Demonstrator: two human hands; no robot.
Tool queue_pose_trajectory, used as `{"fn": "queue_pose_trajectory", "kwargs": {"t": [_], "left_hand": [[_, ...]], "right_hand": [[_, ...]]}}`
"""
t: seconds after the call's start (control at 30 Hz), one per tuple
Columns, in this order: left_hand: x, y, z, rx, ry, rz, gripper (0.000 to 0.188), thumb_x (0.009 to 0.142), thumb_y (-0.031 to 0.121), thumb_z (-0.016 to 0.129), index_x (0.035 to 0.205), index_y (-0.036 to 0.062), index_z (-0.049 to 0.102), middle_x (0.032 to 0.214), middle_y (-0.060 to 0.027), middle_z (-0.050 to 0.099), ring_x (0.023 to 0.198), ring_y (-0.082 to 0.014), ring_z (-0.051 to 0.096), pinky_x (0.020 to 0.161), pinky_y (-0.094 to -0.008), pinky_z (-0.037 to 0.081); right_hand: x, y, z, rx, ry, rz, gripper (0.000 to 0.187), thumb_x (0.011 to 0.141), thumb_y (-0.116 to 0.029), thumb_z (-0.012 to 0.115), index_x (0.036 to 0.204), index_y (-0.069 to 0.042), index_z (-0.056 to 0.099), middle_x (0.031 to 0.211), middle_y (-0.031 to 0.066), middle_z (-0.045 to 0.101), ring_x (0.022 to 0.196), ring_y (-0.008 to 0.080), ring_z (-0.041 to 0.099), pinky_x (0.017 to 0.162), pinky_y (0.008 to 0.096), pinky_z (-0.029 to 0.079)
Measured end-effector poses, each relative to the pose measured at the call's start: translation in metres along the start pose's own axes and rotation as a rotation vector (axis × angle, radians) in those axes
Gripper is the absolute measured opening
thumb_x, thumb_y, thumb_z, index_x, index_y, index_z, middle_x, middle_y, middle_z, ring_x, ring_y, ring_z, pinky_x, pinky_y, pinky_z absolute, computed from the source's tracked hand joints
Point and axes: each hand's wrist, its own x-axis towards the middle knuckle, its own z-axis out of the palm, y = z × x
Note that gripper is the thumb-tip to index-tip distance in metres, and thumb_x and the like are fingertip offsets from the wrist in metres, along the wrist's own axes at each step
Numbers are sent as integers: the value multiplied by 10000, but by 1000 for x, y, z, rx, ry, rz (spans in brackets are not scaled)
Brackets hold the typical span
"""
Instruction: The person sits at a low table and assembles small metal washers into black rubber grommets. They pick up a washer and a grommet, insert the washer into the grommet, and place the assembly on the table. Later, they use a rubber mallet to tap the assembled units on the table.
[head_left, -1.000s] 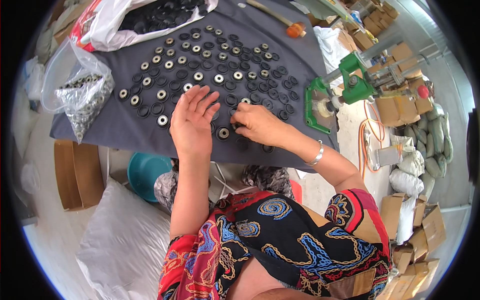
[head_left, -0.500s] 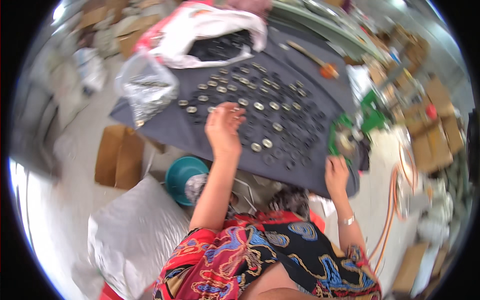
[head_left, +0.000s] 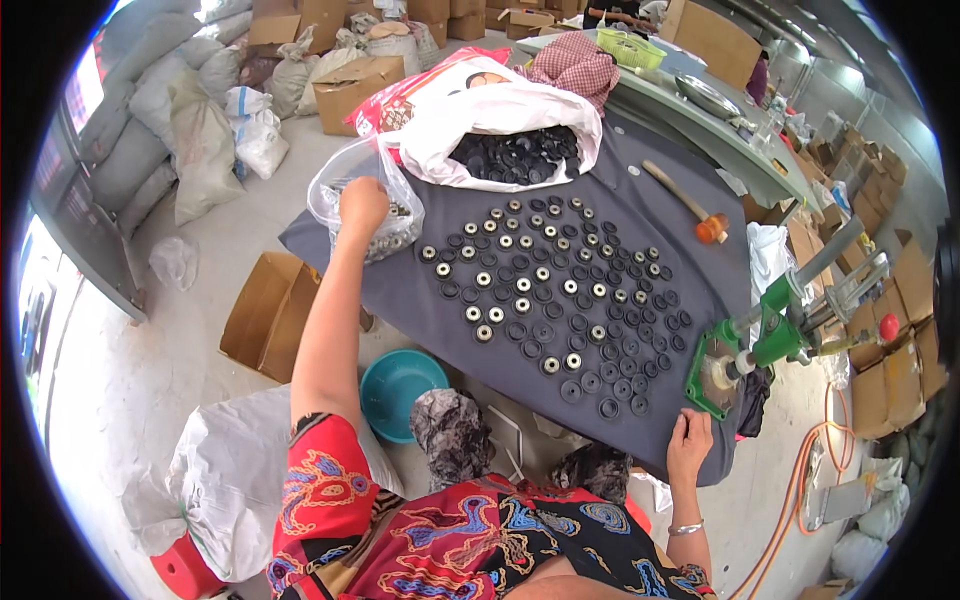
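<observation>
My left hand (head_left: pixel 363 204) reaches into the mouth of a clear plastic bag (head_left: pixel 325 188) of small silvery metal parts; its fingers are hidden. Many round black discs (head_left: pixel 545 332) lie spread over the dark cloth-covered table (head_left: pixel 430 325). Silvery rings (head_left: pixel 523 305) sit on several of them, mostly toward the left. My right hand (head_left: pixel 690 440) rests at the near right table edge with its fingers curled together, and whatever may be in them cannot be made out. Just beyond it stands a green hand press (head_left: pixel 710 380).
Behind the discs lies a white sack (head_left: pixel 430 135) of black parts. A hammer (head_left: pixel 690 200) with an orange head lies at the far right. Below the table are a teal basin (head_left: pixel 400 385), an open cardboard box (head_left: pixel 268 315) and a large white sack (head_left: pixel 235 480). An orange hose (head_left: pixel 800 480) runs along the floor.
My left hand has moved from above the discs leftward and away, into the clear bag. My right hand stays by the press at the table edge. The whole view has shifted.
</observation>
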Motion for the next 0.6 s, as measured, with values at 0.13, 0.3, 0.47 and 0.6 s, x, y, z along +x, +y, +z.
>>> {"fn": "queue_pose_trajectory", "kwargs": {"t": [0.13,0.3,0.47,0.6], "left_hand": [[29,1,22,210,-377,81,437,671,318,705,996,26,704,1045,-217,670,1017,-357,638,902,-441,486],[26,5,51,221,-454,119,533,695,377,655,1083,13,680,1145,-205,643,1109,-342,601,964,-415,457],[23,22,24,301,-609,-43,662,673,447,697,1211,72,614,1259,-196,581,1196,-352,536,1004,-464,415],[9,20,11,329,-539,-95,838,613,392,750,1351,96,484,1363,-234,462,1268,-357,465,1042,-468,377]], "right_hand": [[4,-2,-5,6,15,-74,108,834,21,557,937,5,587,821,167,528,723,342,552,630,412,437],[-5,-1,-11,-86,-56,-11,103,826,36,553,927,26,570,834,178,523,753,347,545,660,412,433],[-5,-3,-13,-74,-67,-39,105,824,27,555,925,11,582,829,173,528,731,347,549,641,411,437],[2,-4,-9,-42,-55,-64,102,817,20,566,915,0,590,819,162,536,716,342,557,622,408,440]]}}
